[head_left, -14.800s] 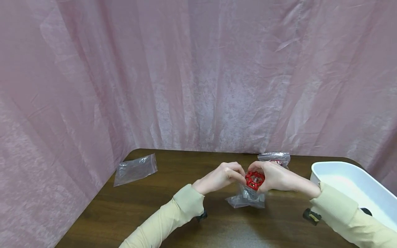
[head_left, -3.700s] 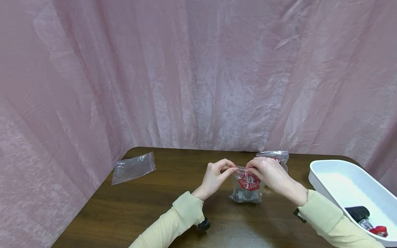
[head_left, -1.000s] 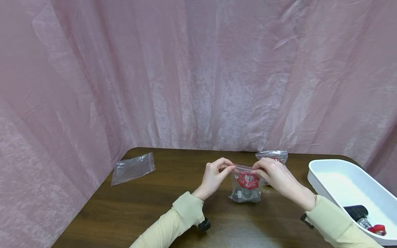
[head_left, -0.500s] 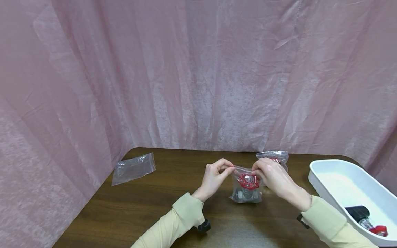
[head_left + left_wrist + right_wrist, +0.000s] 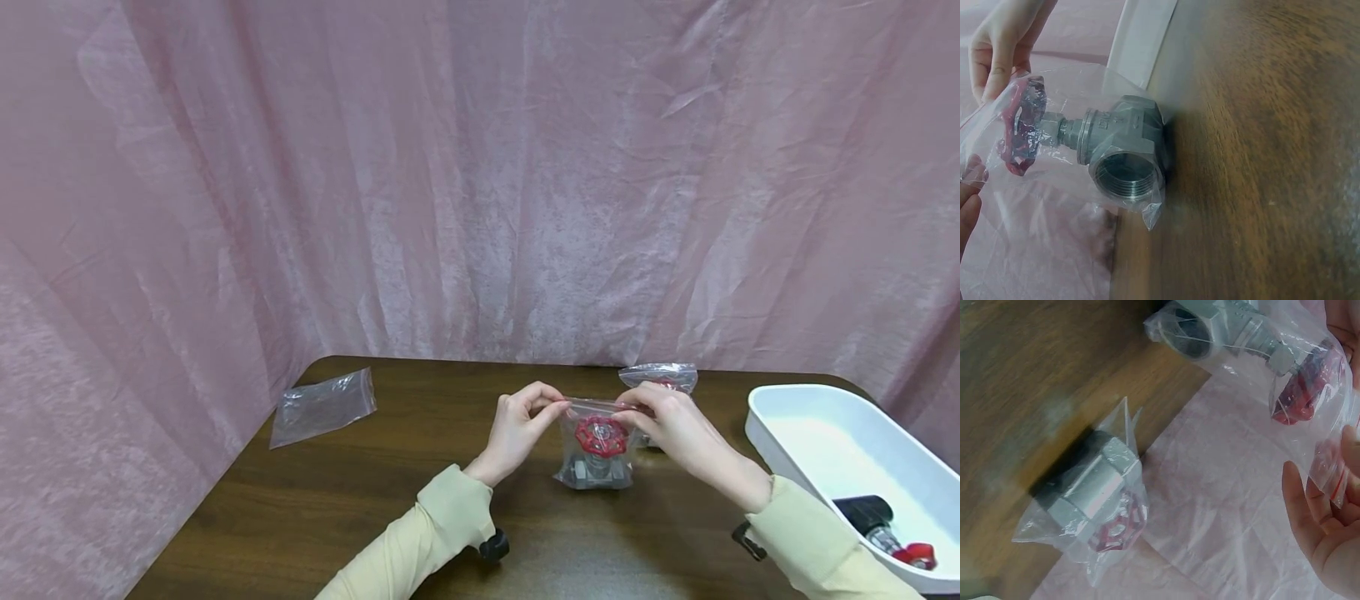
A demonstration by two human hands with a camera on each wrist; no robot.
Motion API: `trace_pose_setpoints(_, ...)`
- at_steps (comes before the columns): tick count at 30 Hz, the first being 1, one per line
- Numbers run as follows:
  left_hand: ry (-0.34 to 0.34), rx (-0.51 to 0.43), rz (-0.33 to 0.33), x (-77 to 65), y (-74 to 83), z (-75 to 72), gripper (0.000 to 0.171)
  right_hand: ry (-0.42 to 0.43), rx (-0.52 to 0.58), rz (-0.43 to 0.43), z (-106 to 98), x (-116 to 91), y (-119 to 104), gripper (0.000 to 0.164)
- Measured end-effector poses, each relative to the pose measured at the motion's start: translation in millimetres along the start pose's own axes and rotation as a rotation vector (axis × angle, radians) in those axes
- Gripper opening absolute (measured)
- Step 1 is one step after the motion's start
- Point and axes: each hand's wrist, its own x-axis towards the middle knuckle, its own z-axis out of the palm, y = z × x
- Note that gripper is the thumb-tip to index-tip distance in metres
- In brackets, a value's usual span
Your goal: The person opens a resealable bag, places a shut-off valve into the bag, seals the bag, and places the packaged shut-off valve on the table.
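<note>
The left hand [image 5: 516,432] and right hand [image 5: 678,433] each pinch one end of the top edge of a clear plastic bag [image 5: 568,460] enclosing a grey metal valve [image 5: 1124,140] with a red handwheel [image 5: 602,436].

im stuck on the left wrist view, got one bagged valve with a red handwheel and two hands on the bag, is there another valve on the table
Observer: Yes. The right wrist view shows a second bagged valve on the table, apart from the held valve.

Operator: ok and anything lying out past the left hand

Observer: Yes. In the head view a clear bag lies flat on the table, beyond the person's left hand, with nothing visible inside it.
</note>
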Motion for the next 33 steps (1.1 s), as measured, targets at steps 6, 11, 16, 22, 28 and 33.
trace_pose_setpoints(6,0.002,-0.012,-0.007,0.0,-1.8,0.2,0.006,0.006,-0.025,0.013,-0.6,-1.3,-0.1,0.021)
trace_pose_setpoints(11,0.01,-0.001,-0.001,0.0,-2.4,0.7,0.006,0.023,-0.076,0.004,1.9,-0.3,-1.3,0.023)
trace_pose_setpoints(16,0.002,0.001,0.003,-0.1,-1.4,0.6,0.004,0.05,-0.143,-0.048,5.7,-0.8,-0.9,0.024)
trace_pose_setpoints(22,-0.001,0.01,-0.003,-0.1,0.2,0.2,0.006,0.06,-0.139,-0.07,5.6,0.0,-2.6,0.025)
trace_pose_setpoints(28,0.012,0.014,-0.011,-0.6,0.0,0.3,0.003,0.044,-0.068,-0.01,5.4,-3.0,-1.1,0.024)
trace_pose_setpoints(33,0.007,0.001,-0.012,-0.9,-1.1,0.0,0.005,0.021,0.008,0.071,1.2,-7.4,1.1,0.021)
